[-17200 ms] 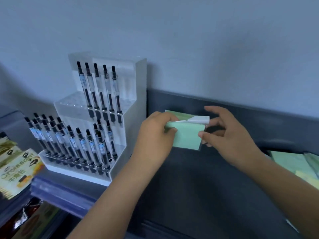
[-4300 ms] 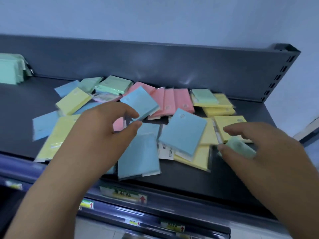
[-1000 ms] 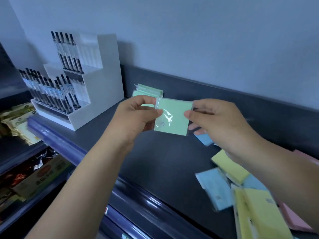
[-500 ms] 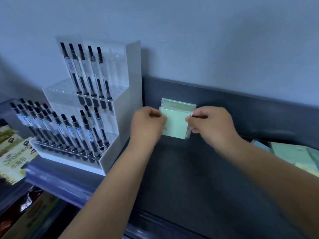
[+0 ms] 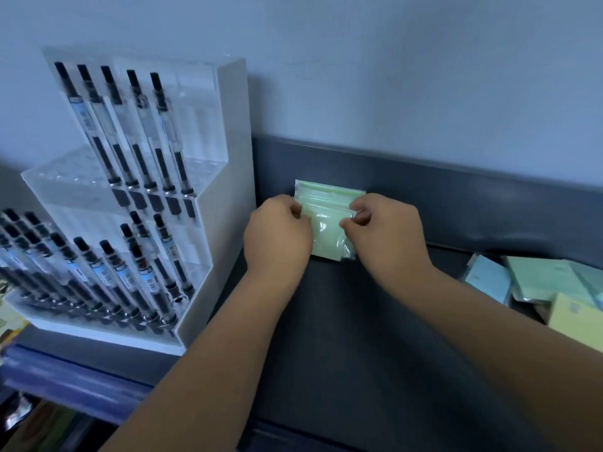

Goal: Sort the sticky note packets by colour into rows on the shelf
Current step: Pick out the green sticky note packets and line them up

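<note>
**Where the green packets stand: shelf lot**

While the white stepped plastic pen rack [image 5: 225,190] sits left of both hands, the left hand [image 5: 277,236] pinches the left edge of a pale green, clear-wrapped sticky note packet [image 5: 328,238]. The packet stands between the hands on the dark grey metal shelf [image 5: 342,337], against matching upright green packets [image 5: 329,190]. The right hand [image 5: 388,236] pinches its right edge. Further right lie loose blue, green and yellow packets [image 5: 548,282].

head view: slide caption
Left hand and right hand pinch a green packet at the green row beside the pen display.
</note>
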